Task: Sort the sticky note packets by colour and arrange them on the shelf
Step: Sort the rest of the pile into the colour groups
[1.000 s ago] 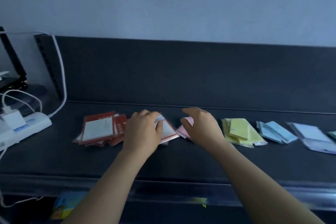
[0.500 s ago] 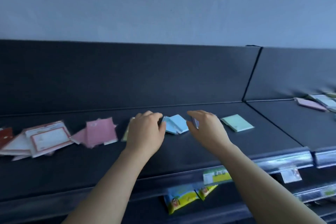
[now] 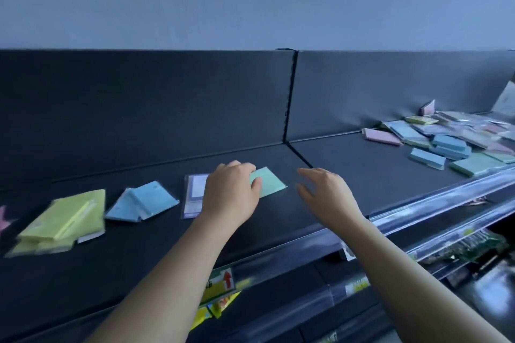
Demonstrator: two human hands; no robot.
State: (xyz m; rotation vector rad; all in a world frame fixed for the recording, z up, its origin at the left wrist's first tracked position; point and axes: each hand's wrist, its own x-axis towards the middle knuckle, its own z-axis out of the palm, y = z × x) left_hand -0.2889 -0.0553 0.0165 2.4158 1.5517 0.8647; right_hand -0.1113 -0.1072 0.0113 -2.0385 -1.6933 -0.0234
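Sorted piles lie along the dark shelf (image 3: 139,253): yellow packets (image 3: 64,217) at the left, light blue packets (image 3: 145,200), a lavender packet (image 3: 193,198) and a green packet (image 3: 269,181). My left hand (image 3: 231,192) hovers over the lavender and green packets, fingers loosely curled, holding nothing that I can see. My right hand (image 3: 326,195) floats above bare shelf to the right, fingers spread and empty. An unsorted heap of mixed packets (image 3: 457,142) lies on the neighbouring shelf section at the right.
A pink packet edge (image 3: 4,221) shows at the far left. A vertical seam (image 3: 289,97) divides the two shelf sections. The clear price rail (image 3: 418,203) runs along the front edge, with snack bags (image 3: 220,298) on the lower shelf.
The view has swung right, away from the red and pink piles. Both hands have travelled right along the shelf; the unsorted heap has come into view.
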